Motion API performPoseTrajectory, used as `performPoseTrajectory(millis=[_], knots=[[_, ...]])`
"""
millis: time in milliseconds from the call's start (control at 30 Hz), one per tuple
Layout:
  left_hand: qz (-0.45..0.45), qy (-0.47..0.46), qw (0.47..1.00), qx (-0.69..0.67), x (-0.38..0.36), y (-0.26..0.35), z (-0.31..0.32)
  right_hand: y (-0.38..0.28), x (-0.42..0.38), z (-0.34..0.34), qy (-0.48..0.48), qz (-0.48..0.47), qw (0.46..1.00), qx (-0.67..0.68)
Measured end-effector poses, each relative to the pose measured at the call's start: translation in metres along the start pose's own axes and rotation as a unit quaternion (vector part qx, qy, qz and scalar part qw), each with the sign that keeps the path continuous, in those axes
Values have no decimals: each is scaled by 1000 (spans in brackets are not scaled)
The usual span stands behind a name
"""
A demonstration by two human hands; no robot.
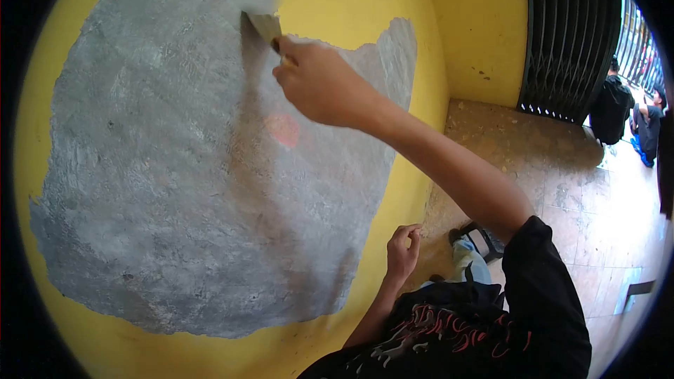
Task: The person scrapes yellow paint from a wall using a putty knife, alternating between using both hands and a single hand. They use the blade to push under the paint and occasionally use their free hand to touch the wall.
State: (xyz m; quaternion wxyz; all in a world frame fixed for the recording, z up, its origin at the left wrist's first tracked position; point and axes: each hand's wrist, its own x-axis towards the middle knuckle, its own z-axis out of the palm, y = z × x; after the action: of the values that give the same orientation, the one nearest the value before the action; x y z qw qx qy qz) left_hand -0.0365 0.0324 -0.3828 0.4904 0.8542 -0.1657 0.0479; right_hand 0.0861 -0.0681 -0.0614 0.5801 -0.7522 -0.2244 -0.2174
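My right hand [319, 84] is closed around the short handle of a flat-bladed scraper [264, 27]. Its blade lies at or very near the wall, by the upper edge of a large rough grey patch [154, 147]. Yellow paint [337, 0] surrounds the patch, with a ragged border between them. A smooth, blurred grey area shows just above the blade. My left hand [402, 256] hangs low beside the wall, fingers curled towards the thumb, with nothing visible in it. A faint pink spot [282, 130] marks the grey surface below my right hand.
A dark folding metal gate [562, 35] stands at the upper right. Two people [609, 109] [649, 126] are low down near the bright opening beyond it. Tiled floor [562, 196] runs along the right. A dark object with a light panel [483, 241] lies near my legs.
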Motion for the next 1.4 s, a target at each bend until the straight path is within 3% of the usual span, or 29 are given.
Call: performPoseTrajectory(millis=[100, 200, 267, 400, 433, 467, 533, 600, 667, 700, 800, 933, 1033, 1100, 1133, 1200, 1233, 1400], knots=[[19, 8, 1000, -1, 1, -4, 2, -1, 4, 1, 8, -30, 999, -32], [0, 1, 1000, 5, 2, 0, 2, -3, 11, -4, 4, 7, 1000, -12], [8, 6, 1000, 8, -2, -5, 2, 2, 13, 4, 32, -46, 998, -8], [6, 14, 1000, -7, 0, -7, 4, -3, 15, -4, 31, -30, 999, -26], [1, 15, 1000, -5, -3, -6, 4, -10, 14, -15, 9, 36, 998, 50], [2, 18, 1000, -2, -4, -4, 3, -5, 11, -8, 8, 37, 998, 54], [12, 21, 1000, 2, 1, -4, -1, -1, 8, 6, 53, -64, 996, -31], [1, 12, 1000, 3, -2, -8, 1, 2, 8, -2, 26, -45, 998, -20], [0, 15, 1000, 1, -2, -4, 1, -7, 13, -20, -50, 85, 989, 111], [2, 17, 1000, 1, -3, -3, -1, -14, 10, -22, -51, 98, 991, 80], [7, 23, 1000, 1, -5, -7, 1, -5, 7, -12, -24, 34, 998, 43], [-4, 17, 1000, 15, -12, -5, 2, -6, 11, -15, -46, 84, 991, 92], [24, 28, 999, 18, -4, -4, 3, -12, 9, -14, 0, 5, 1000, -10], [3, 19, 1000, 14, -11, -4, 1, -16, 10, -24, -53, 120, 987, 97], [0, 19, 1000, 16, -13, -2, 0, -9, 12, -17, -54, 121, 986, 100], [2, 24, 1000, 17, -13, 3, -2, 2, 15, -2, 22, 4, 1000, -22], [10, 23, 1000, 18, -10, 1, -6, 1, 18, -6, 28, -2, 999, -24], [11, 25, 999, 22, -17, -2, -3, -6, 15, -9, -9, 85, 996, 28]])
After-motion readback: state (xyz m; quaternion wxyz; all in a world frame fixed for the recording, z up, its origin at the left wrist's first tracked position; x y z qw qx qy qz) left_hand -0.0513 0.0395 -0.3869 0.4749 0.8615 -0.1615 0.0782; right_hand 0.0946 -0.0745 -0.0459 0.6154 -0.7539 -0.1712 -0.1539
